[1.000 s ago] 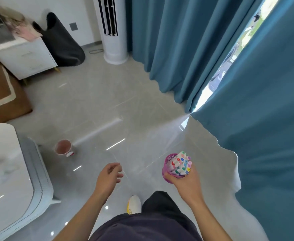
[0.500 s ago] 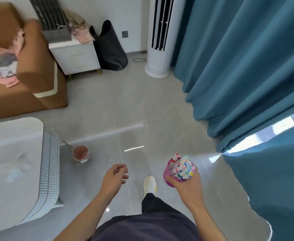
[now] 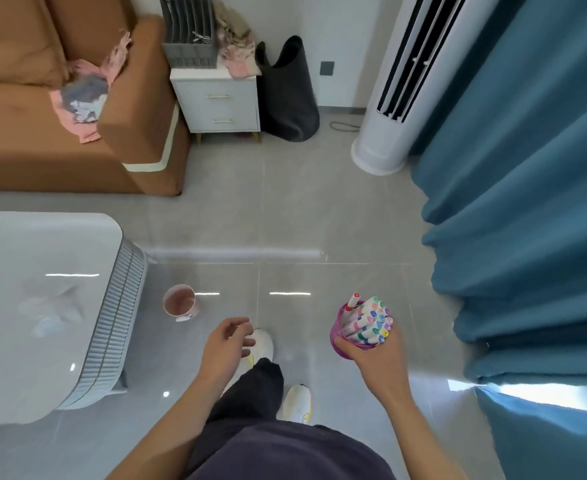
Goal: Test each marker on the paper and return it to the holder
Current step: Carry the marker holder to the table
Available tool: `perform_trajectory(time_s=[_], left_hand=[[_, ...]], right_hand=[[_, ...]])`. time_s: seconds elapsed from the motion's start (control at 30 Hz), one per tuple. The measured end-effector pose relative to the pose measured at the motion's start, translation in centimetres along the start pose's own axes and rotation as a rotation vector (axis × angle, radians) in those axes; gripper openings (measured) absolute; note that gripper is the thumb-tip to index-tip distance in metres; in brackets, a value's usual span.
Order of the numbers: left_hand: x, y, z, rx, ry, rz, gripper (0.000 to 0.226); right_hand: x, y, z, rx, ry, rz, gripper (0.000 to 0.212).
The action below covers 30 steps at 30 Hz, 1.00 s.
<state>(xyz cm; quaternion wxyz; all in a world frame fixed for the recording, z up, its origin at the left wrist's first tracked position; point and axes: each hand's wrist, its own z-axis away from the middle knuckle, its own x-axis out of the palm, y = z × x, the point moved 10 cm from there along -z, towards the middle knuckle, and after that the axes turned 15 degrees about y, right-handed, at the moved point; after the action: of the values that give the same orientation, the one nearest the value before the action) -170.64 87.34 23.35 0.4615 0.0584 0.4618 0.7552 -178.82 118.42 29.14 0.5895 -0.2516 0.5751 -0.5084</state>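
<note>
1. Nearest the camera, the person's dark trousers [image 3: 250,396] lead down to two white shoes [image 3: 297,402] with yellow trim on the grey tiled floor [image 3: 285,220]
2. The right hand [image 3: 378,362] is raised over the floor, fingers and thumb curled round the base of a pink holder [image 3: 340,336], which it grips from below
3. The holder is tilted, and it is packed with white markers [image 3: 371,320] whose coloured caps point up and away; one red-capped marker stands higher than the rest at the far rim
4. The left hand [image 3: 226,348] hovers above the forward shoe, palm turned inward, fingers loosely curled and holding nothing
5. A little further, a pink cup [image 3: 179,303] stands on the floor just beside the ribbed edge of a glossy white table [image 3: 42,306]
6. A teal curtain [image 3: 527,202] hangs along the right side
7. At the far end stand a brown sofa [image 3: 15,98] with a pink and grey cloth [image 3: 84,95] over its arm, a white two-drawer cabinet [image 3: 221,102] bearing a grey rack [image 3: 188,29], a black bag [image 3: 287,98] against the cabinet's side, and a white tower air conditioner [image 3: 396,81] by the curtain
</note>
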Motion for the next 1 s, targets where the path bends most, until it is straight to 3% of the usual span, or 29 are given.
perform_trajectory(time_s=[0.2,0.33,0.73,0.87,1.0], left_hand=[[0.4,3.7,-6.8,-0.04,0.061,0.048,0.016],[1.0,8.3,-12.7,-0.03,0.069,0.079,0.017],[-1.9,18.5,-27.2,-0.101,0.16,0.178,0.021],[-2.4,20.0,-30.5,-0.144,0.205,0.244,0.03],[-2.6,21.8,-33.9,-0.152,0.267,0.264,0.017]], right_hand=[[6.3,-2.9,-7.9,-0.04,-0.05,0.066,0.061],[11.8,-5.0,-13.6,-0.036,-0.083,0.099,0.079],[28.7,-16.1,-25.6,-0.148,-0.245,0.115,0.083],[33.3,-19.5,-28.1,-0.174,-0.303,0.123,0.074],[38.8,-21.8,-31.1,-0.199,-0.403,0.156,0.082]])
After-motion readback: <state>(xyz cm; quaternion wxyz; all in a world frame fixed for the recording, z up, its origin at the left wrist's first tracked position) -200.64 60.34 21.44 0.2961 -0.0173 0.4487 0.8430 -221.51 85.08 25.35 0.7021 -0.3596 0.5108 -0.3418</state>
